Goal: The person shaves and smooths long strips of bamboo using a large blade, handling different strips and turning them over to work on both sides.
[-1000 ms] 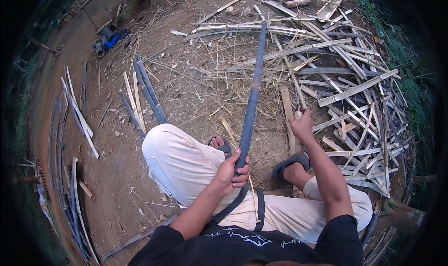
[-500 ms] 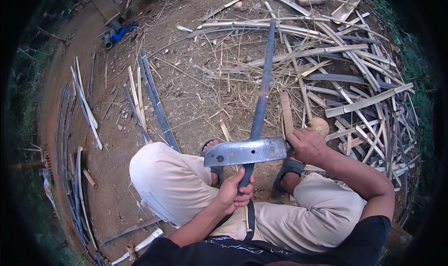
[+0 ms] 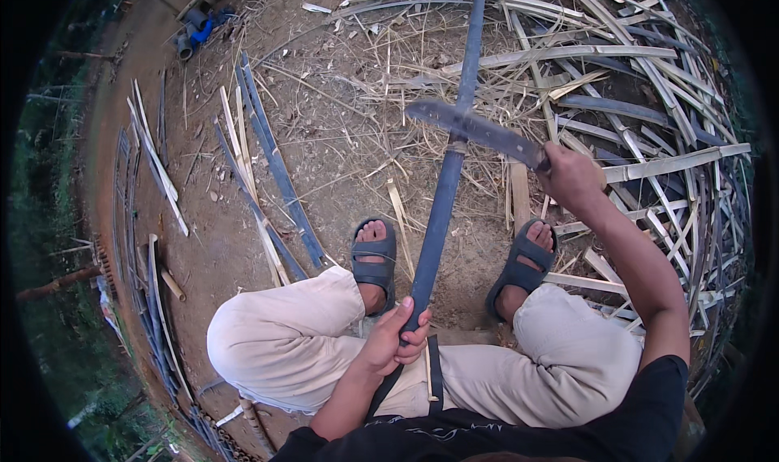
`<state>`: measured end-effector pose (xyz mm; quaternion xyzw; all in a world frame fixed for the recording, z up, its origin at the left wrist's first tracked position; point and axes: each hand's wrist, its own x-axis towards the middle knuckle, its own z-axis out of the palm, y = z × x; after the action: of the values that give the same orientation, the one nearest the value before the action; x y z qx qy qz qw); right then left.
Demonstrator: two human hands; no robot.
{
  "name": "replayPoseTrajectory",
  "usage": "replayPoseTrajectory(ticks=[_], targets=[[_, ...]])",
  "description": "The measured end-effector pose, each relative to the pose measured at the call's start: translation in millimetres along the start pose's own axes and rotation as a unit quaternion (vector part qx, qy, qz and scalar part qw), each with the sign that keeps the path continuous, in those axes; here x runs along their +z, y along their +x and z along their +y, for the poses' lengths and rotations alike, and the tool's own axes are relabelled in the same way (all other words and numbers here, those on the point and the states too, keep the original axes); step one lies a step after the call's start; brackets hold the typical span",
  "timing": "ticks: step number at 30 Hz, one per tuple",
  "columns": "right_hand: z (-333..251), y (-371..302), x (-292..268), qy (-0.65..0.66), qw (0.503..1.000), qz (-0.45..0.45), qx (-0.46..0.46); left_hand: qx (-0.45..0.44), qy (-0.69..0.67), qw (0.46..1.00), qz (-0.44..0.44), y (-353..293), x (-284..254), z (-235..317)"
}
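Note:
I sit with both knees bent, feet in dark sandals on the dirt. My left hand (image 3: 395, 338) grips the near end of a long dark bamboo strip (image 3: 445, 194) that runs away from me between my feet. My right hand (image 3: 570, 178) holds the handle of a broad machete (image 3: 475, 128). Its blade lies across the strip about halfway along it, pointing left.
A pile of split bamboo slats (image 3: 649, 121) fills the ground ahead and to the right. Several dark strips (image 3: 272, 170) lie on the dirt to the left, more along the left rim (image 3: 150, 300). A blue object (image 3: 197, 29) sits far left.
The machete has moved away from my body, up the strip, and my right arm has stretched out. My left hand keeps its grip on the strip's near end.

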<state>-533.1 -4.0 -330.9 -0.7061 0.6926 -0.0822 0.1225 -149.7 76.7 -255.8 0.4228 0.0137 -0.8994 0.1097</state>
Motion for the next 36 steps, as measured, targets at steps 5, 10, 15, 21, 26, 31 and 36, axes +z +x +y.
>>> replayPoseTrajectory(ticks=[5,10,15,21,26,31,36], targets=[[-51.1,-33.7,-10.0,-0.019,0.979,-0.04,-0.201,0.028,0.089,0.994,0.048,6.0,-5.0,-5.6],[-23.9,-20.2,0.3,-0.041,0.995,0.0,-0.085,0.076,0.212,0.97,0.094,12.4,-5.5,-20.6],[-77.0,-33.4,-6.3,-0.039,0.972,-0.024,-0.229,0.057,0.171,0.981,0.077,7.6,-4.8,-18.0],[-2.8,2.4,-27.6,-0.098,0.993,-0.027,0.053,0.051,0.169,0.982,0.073,6.1,-10.8,-27.1],[-46.3,-42.5,-5.4,-0.037,0.984,-0.06,-0.164,0.041,0.132,0.99,0.035,5.3,-18.6,-23.6],[-8.4,-7.4,-20.7,-0.089,0.993,-0.05,0.057,0.026,0.089,0.996,-0.006,3.2,-16.1,-24.4],[-35.8,-37.6,-10.1,-0.054,0.973,-0.026,-0.222,0.015,0.045,0.998,-0.038,1.6,-20.9,-19.7]])
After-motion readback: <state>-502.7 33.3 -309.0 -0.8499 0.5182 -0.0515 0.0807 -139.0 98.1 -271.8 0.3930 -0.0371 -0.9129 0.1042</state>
